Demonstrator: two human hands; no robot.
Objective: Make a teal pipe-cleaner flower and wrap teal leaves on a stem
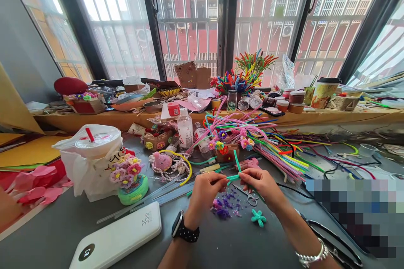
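Note:
Between my two hands is a teal pipe cleaner (234, 177), bent, with one end sticking up. My left hand (206, 189) pinches its left part between thumb and fingers. At the bend, my right hand (260, 183) grips it with the fingertips pressed together. Below my right hand, a finished teal pipe-cleaner flower (259, 218) lies flat on the table. A pair of small scissors (251, 198) rests just under the hands, partly hidden by them. Purple and pink fuzzy scraps (223, 207) are scattered beside the scissors.
A white power bank (118, 235) lies front left, near a bagged drink cup (97, 147) and a flower pot ornament (132, 189). Bundled pipe cleaners (280, 155) spread behind my right hand. A pixelated device (353, 214) and black-handled pliers (334, 239) are at right.

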